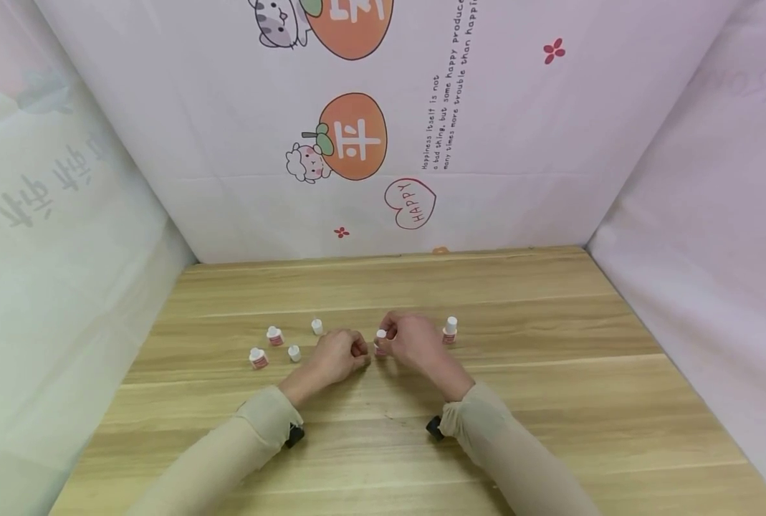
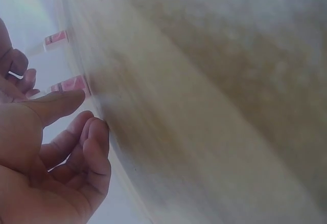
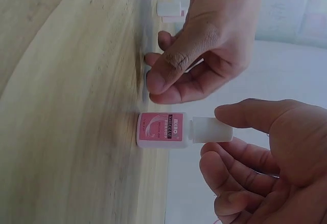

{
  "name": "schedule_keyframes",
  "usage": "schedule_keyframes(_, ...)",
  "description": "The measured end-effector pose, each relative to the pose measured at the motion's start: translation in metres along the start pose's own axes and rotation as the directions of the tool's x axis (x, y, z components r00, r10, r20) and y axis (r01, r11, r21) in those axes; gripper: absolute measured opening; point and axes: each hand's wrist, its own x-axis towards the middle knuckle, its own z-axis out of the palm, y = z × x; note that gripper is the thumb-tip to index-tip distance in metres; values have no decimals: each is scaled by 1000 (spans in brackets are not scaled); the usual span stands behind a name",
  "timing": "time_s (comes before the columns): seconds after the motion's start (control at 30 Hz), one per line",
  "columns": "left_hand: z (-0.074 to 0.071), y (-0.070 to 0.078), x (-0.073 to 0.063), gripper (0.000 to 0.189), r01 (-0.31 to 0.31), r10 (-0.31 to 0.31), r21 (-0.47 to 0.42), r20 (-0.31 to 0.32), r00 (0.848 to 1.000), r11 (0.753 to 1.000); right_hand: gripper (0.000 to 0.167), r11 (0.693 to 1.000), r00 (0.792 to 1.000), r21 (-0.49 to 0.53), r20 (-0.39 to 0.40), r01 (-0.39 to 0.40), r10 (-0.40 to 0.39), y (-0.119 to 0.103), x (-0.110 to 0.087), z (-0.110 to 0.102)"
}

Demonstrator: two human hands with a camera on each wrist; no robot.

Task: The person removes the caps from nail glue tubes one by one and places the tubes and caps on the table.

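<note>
My right hand (image 1: 415,341) pinches this pink-labelled plastic bottle's (image 3: 162,130) tapered white cap (image 3: 210,130), presumably for steadiness; alongside, my half-curled left hand (image 1: 336,355) is empty.

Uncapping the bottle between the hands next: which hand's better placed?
Right, likely: the right hand holds the cap; the left hand is beside the bottle but apart from it, holding nothing visible.

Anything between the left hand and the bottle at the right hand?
Nothing visible. The left hand is beside the bottle, with no object showing in the gap. The right hand is up at the white cap, not between them.
</note>
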Motion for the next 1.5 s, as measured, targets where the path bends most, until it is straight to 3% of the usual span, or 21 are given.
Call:
schedule_keyframes(0.27, 1, 0, 2, 10, -2, 1, 13, 33, 999, 1000, 13, 999, 999, 15, 20, 36, -36, -7, 1, 3)
schedule_keyframes(0.53, 3, 0, 8, 13, -20, 19, 48, 2, 1000, 999, 13, 998, 998, 27, -27, 62, -61, -7, 2, 8)
schedule_keyframes(0.97, 5, 0, 13, 16, -30, 29, 70, 5, 1000, 997, 15, 996, 994, 26, -62, 90, -88, -3, 2, 13)
schedule_keyframes(1.5, 4, -3, 14, 12, -95, 94, 66, 14, 995, 993, 13, 989, 987, -3, -67, 149, -149, -3, 2, 11)
